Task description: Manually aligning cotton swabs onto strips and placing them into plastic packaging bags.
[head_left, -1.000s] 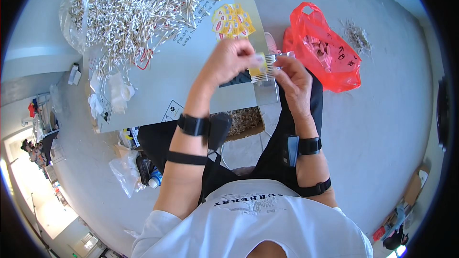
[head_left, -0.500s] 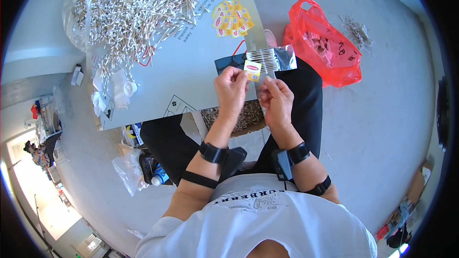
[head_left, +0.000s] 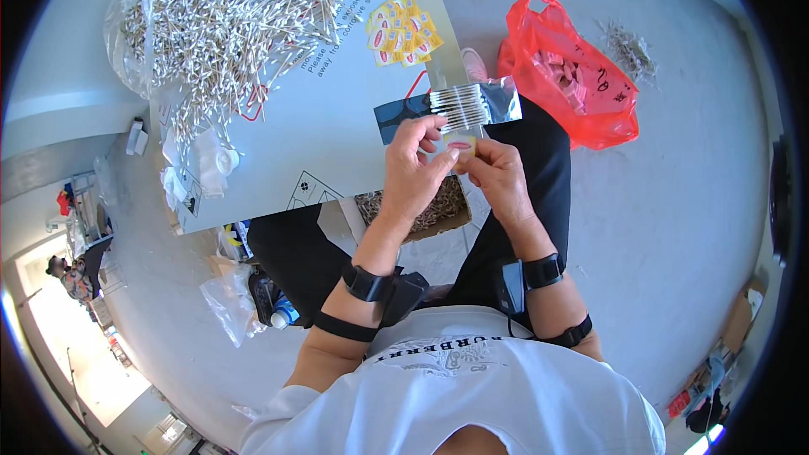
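In front of my lap, both hands meet at a small yellow-and-white card (head_left: pixel 461 144) with a red oval. My right hand (head_left: pixel 503 179) pinches its right lower edge between thumb and fingers. The thumb of my left hand (head_left: pixel 411 170) presses on the card's left side, its index finger bent above. Something clear, like thin plastic, shows about the card; its edges are hard to make out. Just beyond my fingers, a row of white-tipped cotton swabs (head_left: pixel 459 108) lies side by side on a dark, shiny strip (head_left: pixel 504 101) at the table's right edge.
The grey table (head_left: pixel 278 152) bears a big heap of loose cotton swabs (head_left: pixel 227 25) and a pile of yellow cards (head_left: pixel 404 34). A red plastic bag (head_left: pixel 581 122) with pink pieces stands on the floor at right. Under the table edge sits an open cardboard box (head_left: pixel 459 221) of small brown bits.
The card has moved slightly toward me and to the right, into my right hand's pinch. My left hand's index finger has lifted from it, and its thumb now lies on the card.
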